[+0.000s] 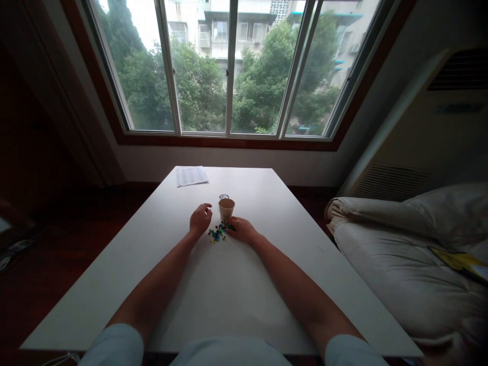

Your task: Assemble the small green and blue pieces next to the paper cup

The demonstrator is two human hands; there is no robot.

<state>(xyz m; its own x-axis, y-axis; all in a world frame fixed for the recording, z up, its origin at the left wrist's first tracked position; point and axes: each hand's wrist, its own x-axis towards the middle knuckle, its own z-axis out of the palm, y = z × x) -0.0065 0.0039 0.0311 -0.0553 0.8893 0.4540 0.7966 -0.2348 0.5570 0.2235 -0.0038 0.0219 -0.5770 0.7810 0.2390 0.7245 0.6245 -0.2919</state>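
A brown paper cup (226, 207) stands upright near the middle of the white table. In front of it lies a loose pile of small coloured pieces (217, 234), green, blue, dark and yellowish, too small to name exactly. To the left of the cup hovers my left hand (201, 218), its fingers loosely bent and apart, with nothing visible in it. On the pile's right side, close to the cup's base, my right hand (243, 230) brings thumb and fingers together among the pieces. What is between those fingertips is too small to make out.
A thin dark loop (223, 196) lies just behind the cup. Printed paper sheets (192, 176) rest at the far left corner of the white table (229, 295). To the right is a padded light-coloured seat or bedding (381, 254); beyond the table is a window (229, 71).
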